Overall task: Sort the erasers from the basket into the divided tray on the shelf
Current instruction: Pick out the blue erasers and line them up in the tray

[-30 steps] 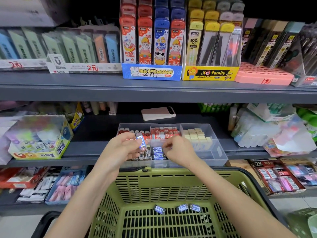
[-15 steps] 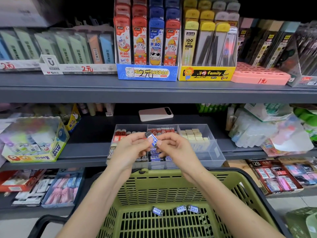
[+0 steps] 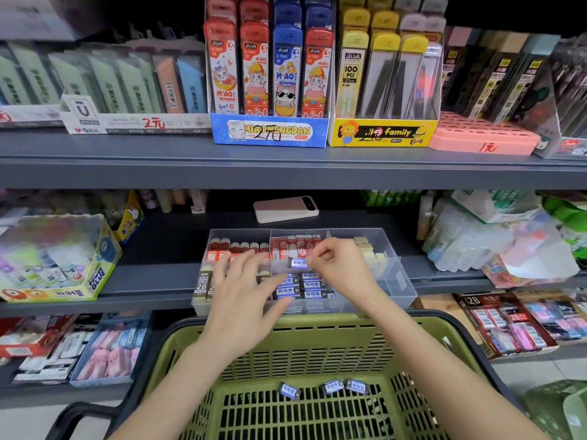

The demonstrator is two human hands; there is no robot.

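Note:
A clear divided tray (image 3: 398,282) sits on the middle shelf, its compartments filled with rows of erasers. My right hand (image 3: 341,266) pinches a blue-wrapped eraser (image 3: 298,262) above the tray's centre compartments, where several like blue erasers (image 3: 297,289) lie. My left hand (image 3: 244,296) hovers with fingers spread and holds nothing, covering part of the tray's left side. Below, the green basket (image 3: 317,341) holds three blue erasers (image 3: 332,386) on its floor.
A pink phone (image 3: 286,209) lies on the shelf behind the tray. A glue box (image 3: 57,258) stands at left and bagged goods (image 3: 495,239) at right. The upper shelf edge (image 3: 286,173) carries pencil-lead displays. Lower shelves hold more stationery.
The blue eraser passed from my left hand to my right hand. My right hand carried it over the tray, and my left hand opened and dropped lower.

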